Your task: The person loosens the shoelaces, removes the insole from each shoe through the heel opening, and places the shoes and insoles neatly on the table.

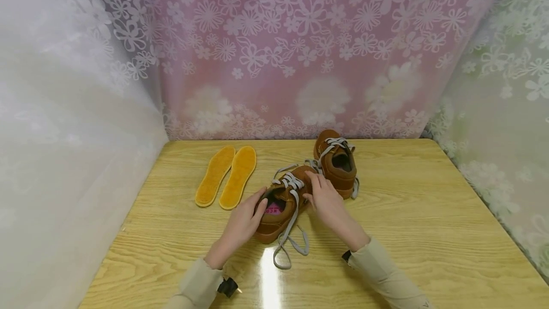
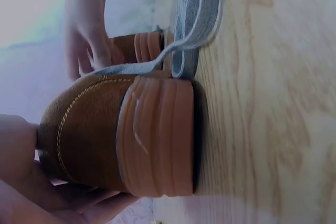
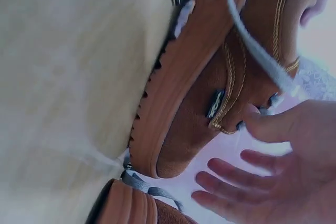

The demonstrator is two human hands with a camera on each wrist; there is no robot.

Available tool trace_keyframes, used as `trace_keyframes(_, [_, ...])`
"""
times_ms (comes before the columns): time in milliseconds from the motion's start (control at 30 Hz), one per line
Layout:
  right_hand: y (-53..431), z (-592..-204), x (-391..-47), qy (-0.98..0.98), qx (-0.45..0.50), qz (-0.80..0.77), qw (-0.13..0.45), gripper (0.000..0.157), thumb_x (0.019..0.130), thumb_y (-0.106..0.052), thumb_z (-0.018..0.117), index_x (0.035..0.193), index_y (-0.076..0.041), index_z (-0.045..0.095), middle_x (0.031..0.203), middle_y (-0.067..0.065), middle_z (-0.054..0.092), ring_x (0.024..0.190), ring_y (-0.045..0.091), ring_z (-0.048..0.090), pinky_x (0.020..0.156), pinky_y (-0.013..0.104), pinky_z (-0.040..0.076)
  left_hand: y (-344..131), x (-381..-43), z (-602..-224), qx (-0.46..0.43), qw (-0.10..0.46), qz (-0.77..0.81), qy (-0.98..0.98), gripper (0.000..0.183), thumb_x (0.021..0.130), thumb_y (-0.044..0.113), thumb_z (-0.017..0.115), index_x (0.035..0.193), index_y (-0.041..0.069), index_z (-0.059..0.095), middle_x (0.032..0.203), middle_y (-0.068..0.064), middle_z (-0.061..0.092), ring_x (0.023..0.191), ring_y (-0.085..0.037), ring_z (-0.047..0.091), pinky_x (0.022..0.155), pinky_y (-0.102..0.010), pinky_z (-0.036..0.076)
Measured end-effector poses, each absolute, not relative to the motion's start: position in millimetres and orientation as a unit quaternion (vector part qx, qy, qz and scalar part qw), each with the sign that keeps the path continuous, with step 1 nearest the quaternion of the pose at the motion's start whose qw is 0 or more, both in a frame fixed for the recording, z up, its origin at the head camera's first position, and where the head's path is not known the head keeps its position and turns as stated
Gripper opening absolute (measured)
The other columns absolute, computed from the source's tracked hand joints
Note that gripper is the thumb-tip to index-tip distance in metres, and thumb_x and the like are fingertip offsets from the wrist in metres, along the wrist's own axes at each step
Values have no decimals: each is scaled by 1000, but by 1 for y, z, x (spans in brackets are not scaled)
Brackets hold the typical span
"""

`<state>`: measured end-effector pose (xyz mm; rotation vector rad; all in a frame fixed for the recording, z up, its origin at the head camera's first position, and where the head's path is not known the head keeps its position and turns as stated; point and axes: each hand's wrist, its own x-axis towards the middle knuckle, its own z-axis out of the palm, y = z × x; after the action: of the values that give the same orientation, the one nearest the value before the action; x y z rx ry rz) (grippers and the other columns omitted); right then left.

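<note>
A brown lace-up shoe (image 1: 268,228) with grey laces (image 1: 293,181) stands on the table, its toe pointing away and to the right. My left hand (image 1: 243,218) grips its heel end, the thumb at the collar and the fingers along the outer side, as the left wrist view of the heel (image 2: 89,129) also shows. Inside the opening, a pink insole label (image 1: 273,209) is visible. Near the toe is my right hand (image 1: 327,201); in the right wrist view its thumb (image 3: 270,124) touches the upper beside the laces, while the other fingers are extended and spread.
The second brown shoe (image 1: 343,180) stands behind, to the right, close to the first one's toe. Two yellow insoles (image 1: 238,178) lie side by side at the back left of the wooden table (image 1: 429,232). A loose lace loop (image 1: 282,259) trails in front. A floral curtain (image 1: 279,61) hangs behind.
</note>
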<state>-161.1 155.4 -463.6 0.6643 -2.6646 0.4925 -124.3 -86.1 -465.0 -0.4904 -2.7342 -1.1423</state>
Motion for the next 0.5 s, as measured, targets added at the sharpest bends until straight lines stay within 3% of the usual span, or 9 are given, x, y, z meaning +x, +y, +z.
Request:
trace_keyframes(100, [160, -465, -149, -925, 276, 176, 191, 33, 89, -14, 79, 114, -2, 61, 98, 11, 60, 77, 23, 62, 60, 33, 52, -90, -125, -466, -159, 54, -393, -904, 48, 111, 30, 43, 147, 0, 51, 145, -17, 56, 132, -36, 54, 108, -52, 43])
trace_keyframes(233, [162, -466, -130, -888, 399, 190, 126, 21, 88, -18, 80, 104, -11, 69, 94, 1, 63, 70, 10, 61, 58, 23, 51, -96, -129, -467, -155, 36, -415, -896, 47, 111, 33, 41, 147, 6, 53, 145, -13, 57, 127, -34, 59, 105, -51, 46])
trace_keyframes(367, [155, -467, -115, -869, 456, 191, 20, 33, 87, -34, 80, 115, -19, 73, 105, -3, 63, 75, 4, 59, 63, 19, 50, -100, -132, -469, -157, 24, -427, -890, 44, 112, 32, 40, 147, 10, 55, 141, -12, 61, 117, -33, 65, 98, -52, 51])
trace_keyframes(500, [149, -471, -108, -879, 449, 154, -37, 48, 79, -46, 82, 122, -26, 72, 108, -6, 58, 82, 3, 54, 66, 20, 49, -101, -134, -470, -158, 18, -430, -889, 42, 112, 31, 40, 146, 13, 55, 138, -11, 63, 113, -32, 67, 94, -51, 53])
